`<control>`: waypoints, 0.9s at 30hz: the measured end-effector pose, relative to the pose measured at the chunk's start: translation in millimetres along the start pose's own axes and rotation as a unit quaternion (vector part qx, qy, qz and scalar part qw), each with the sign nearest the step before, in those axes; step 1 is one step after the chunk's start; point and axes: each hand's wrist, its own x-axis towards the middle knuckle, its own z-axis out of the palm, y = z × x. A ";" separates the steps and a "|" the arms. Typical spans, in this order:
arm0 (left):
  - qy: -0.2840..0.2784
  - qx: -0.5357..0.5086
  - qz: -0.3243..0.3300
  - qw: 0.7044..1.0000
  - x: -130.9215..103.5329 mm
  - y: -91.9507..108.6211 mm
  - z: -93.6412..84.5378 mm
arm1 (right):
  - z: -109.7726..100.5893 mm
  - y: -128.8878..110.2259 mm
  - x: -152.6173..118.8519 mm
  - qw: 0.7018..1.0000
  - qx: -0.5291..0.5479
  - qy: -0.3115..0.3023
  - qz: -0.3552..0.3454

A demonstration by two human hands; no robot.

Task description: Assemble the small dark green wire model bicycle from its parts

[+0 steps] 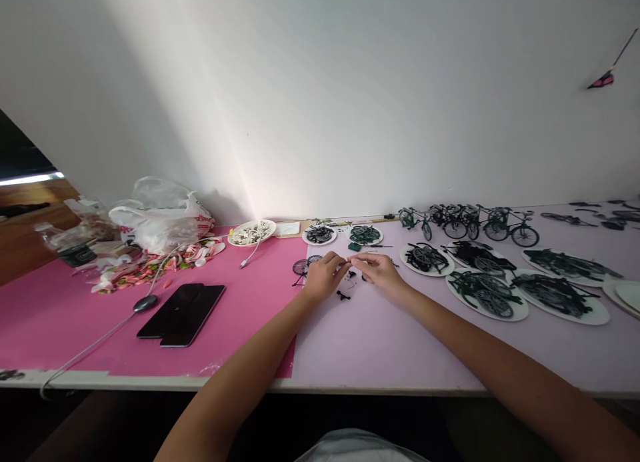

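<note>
Above the middle of the table, my left hand [325, 275] and my right hand [377, 272] meet at the fingertips. Both are closed in a pinch, and whatever sits between them is too small to name. Just left of my left hand, a partly built dark toy bicycle [301, 267] shows, partly hidden by the fingers. Below the fingertips lies a small black part [343, 295], with a few other tiny pieces around it. Behind the hands stand a plate of black parts [320, 242] and a plate of green parts [365, 242].
Several built toy bicycles [510, 227] stand at the back right, behind white plates [520, 312] of bicycle parts. On the pink left side lie two dark phones [183, 313], a cable with a mouse-like black piece [145, 304], plastic bags [160, 225] and a plate of pale pieces [251, 233].
</note>
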 end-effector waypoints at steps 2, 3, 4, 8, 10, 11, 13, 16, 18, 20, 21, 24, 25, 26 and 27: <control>0.000 0.009 0.002 1.000 0.0 0.1 0.1 | 0.0 0.7 0.1 1.000 -0.002 0.003 -0.006; 0.001 0.013 0.001 1.000 0.0 0.3 0.2 | 0.2 1.1 0.1 1.000 0.000 0.005 -0.010; 0.002 0.018 0.000 1.000 0.0 0.5 0.3 | 0.4 1.5 0.2 1.000 0.002 0.007 -0.014; 0.003 0.032 0.000 0.999 -0.2 1.3 1.3 | 2.1 3.0 0.8 1.000 0.007 0.015 -0.018; 0.008 0.035 -0.002 0.999 -0.3 1.5 2.2 | 3.2 3.4 1.1 1.000 0.018 0.016 -0.013; 0.011 0.036 -0.003 0.999 -0.3 1.5 2.7 | 3.8 3.4 1.3 0.999 0.026 0.018 -0.010; 0.019 0.042 -0.007 0.999 0.0 1.2 3.5 | 5.3 3.2 1.3 0.999 0.045 0.022 -0.002; 0.025 0.052 -0.004 0.998 0.3 0.5 3.5 | 8.0 2.4 0.6 0.997 0.069 0.018 0.003; 0.026 0.054 0.001 0.998 0.4 0.3 2.3 | 10.1 1.6 -0.3 0.997 0.075 0.011 -0.002; 0.024 0.054 0.006 0.998 0.3 0.7 1.0 | 12.0 0.6 -1.5 0.997 0.077 0.017 -0.004; 0.023 0.056 0.009 0.998 0.2 1.1 0.4 | 12.8 0.1 -2.1 0.997 0.078 0.023 -0.003; 0.017 0.066 0.023 0.997 -0.3 2.5 -0.2 | 14.1 -1.6 -3.5 0.996 0.082 0.030 0.001; 0.017 0.067 0.026 0.997 -0.6 2.9 0.0 | 14.1 -1.9 -3.7 0.997 0.079 0.025 0.001; 0.017 0.067 0.027 0.997 -0.9 3.2 0.2 | 14.1 -2.1 -3.7 0.997 0.075 0.018 0.002; 0.018 0.064 0.026 0.997 -1.2 3.4 0.6 | 13.9 -1.9 -3.4 0.997 0.070 0.010 0.002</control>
